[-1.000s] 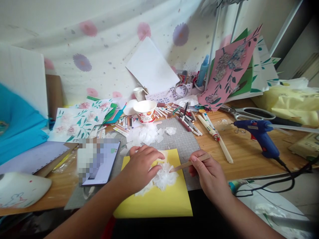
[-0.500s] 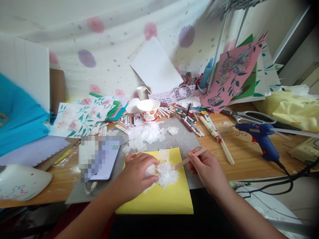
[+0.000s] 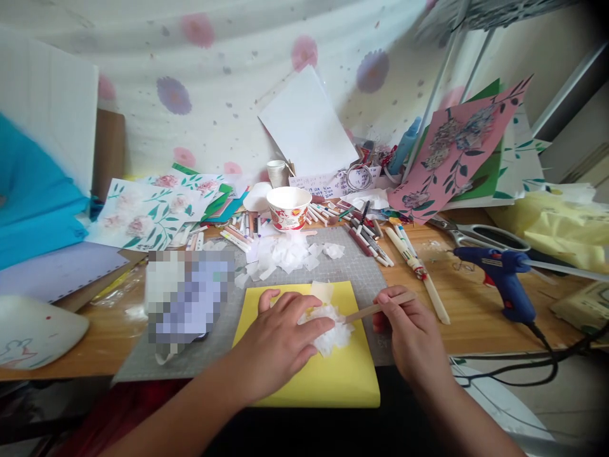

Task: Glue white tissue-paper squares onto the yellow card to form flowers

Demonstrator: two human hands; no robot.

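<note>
One flat, pale wooden stick [image 3: 365, 311] was pinched between thumb and fingers of our right hand [image 3: 413, 330], its tip at the right side of a ruffled white tissue-paper cluster [image 3: 332, 341]. Our left hand [image 3: 276, 349] lay palm down, fingers parted, its fingertips over the cluster's left side. We noted the cluster on a bright yellow paper sheet [image 3: 340, 387], which overlapped a grey gridded cutting mat [image 3: 354, 270] on the brown wooden bench [image 3: 461, 311]. Beyond the sheet, we recorded a loose heap of white tissue pieces [image 3: 288, 254], just before a white, red-printed round bowl [image 3: 289, 219].
</note>
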